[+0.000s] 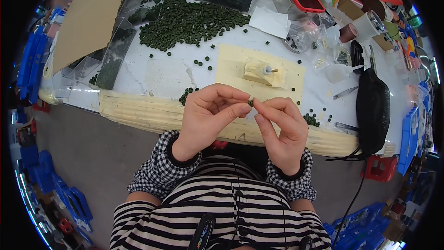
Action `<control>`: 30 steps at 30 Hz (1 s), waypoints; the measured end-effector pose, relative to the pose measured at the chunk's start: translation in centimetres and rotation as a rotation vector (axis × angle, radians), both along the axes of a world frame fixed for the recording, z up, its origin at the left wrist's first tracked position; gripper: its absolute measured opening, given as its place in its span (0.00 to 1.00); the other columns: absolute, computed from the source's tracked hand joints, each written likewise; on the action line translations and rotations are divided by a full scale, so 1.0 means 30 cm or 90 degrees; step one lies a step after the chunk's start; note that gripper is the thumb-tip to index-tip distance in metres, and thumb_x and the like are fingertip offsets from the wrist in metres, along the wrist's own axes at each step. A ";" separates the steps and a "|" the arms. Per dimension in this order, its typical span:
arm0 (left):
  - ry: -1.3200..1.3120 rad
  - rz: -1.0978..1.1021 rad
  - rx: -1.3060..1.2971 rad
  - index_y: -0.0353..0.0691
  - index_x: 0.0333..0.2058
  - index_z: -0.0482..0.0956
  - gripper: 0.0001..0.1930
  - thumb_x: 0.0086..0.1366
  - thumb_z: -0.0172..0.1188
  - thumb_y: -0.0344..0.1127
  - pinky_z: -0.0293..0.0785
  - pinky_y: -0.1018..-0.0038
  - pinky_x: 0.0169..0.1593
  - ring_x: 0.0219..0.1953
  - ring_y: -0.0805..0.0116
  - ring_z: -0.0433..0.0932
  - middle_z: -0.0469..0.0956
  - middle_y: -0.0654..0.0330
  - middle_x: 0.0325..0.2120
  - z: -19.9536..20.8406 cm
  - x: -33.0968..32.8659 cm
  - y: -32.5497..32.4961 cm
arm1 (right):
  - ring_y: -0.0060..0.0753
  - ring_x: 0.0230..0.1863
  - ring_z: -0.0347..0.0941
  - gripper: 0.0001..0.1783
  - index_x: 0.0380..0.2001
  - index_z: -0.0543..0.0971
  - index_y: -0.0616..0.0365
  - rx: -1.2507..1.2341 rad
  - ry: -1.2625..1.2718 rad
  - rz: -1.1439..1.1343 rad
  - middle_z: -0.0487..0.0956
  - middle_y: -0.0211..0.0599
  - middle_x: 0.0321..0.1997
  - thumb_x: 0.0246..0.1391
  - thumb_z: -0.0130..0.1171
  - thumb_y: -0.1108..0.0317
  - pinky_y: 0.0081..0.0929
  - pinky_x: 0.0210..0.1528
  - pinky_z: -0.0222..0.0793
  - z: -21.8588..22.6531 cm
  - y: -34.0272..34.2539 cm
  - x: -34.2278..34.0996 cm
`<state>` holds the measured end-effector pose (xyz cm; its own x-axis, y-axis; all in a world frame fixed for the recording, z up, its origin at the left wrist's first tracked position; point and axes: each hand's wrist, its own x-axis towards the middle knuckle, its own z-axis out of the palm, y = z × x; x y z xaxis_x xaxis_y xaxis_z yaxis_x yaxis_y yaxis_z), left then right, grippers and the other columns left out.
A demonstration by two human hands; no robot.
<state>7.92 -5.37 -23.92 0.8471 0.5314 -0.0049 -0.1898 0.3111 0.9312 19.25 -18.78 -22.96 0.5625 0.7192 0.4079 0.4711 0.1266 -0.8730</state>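
A: Head view. Status?

B: Both hands are up over the near edge of the worktop (138,65). The left hand (208,115) and right hand (282,129) meet at the fingertips and pinch one small dark green disc (250,103) between them. Neither hand is released. Can't tell which hand carries the grip.

A: Where's the disc relative to the rest?

B: In the air, just in front of the cream pad (231,67), well apart from the main pile (189,18).

A: Progress?

B: Early, I judge. The pile is large and mostly intact. Loose discs trail off it toward the pad. Small clusters sit by each hand: one by the left (186,95), one by the right (311,120). Can't tell which cluster is finished stock and which is waiting.

A: Counts?

B: Hands: two. Disc in hand: one. Pile: far too many to count, hundreds at a guess. Left cluster: maybe six to ten, they overlap. Right cluster: about the same. Pad: one, with one small pale fixture (263,71) on it, peg sticking out. Clear trays with discs at the far left and top: at least three. Clear bags (319,41) on the right: several, no exact number. Black pouch (373,109): one. Tweezers (344,93): one pair.

A: Left to do?

B: The bulk of the pile, as far as this shows.
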 end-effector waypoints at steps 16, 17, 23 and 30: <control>-0.049 0.046 0.140 0.30 0.38 0.82 0.09 0.58 0.60 0.17 0.77 0.78 0.43 0.38 0.70 0.80 0.82 0.54 0.34 -0.025 0.004 -0.009 | 0.24 0.30 0.71 0.17 0.43 0.82 0.62 0.024 0.021 0.012 0.77 0.34 0.31 0.46 0.62 0.84 0.17 0.32 0.67 -0.029 -0.004 -0.017; -0.053 0.047 0.176 0.30 0.37 0.82 0.09 0.57 0.60 0.16 0.78 0.77 0.43 0.38 0.69 0.80 0.81 0.52 0.35 -0.026 0.002 -0.007 | 0.24 0.30 0.71 0.17 0.43 0.82 0.62 0.027 0.032 0.016 0.77 0.34 0.31 0.47 0.62 0.84 0.17 0.32 0.67 -0.028 -0.004 -0.019; -0.050 0.038 0.143 0.31 0.37 0.82 0.09 0.58 0.59 0.16 0.77 0.78 0.43 0.37 0.70 0.80 0.82 0.53 0.34 -0.024 -0.002 0.001 | 0.23 0.30 0.71 0.17 0.44 0.82 0.63 0.017 0.012 0.023 0.76 0.35 0.32 0.47 0.62 0.84 0.17 0.31 0.67 -0.023 -0.003 -0.028; -0.043 0.020 0.065 0.29 0.38 0.81 0.08 0.59 0.61 0.19 0.77 0.79 0.44 0.37 0.73 0.80 0.82 0.55 0.34 -0.011 -0.009 0.010 | 0.24 0.31 0.72 0.18 0.44 0.81 0.62 0.027 0.006 0.031 0.77 0.35 0.33 0.48 0.61 0.84 0.17 0.30 0.67 -0.027 0.001 -0.023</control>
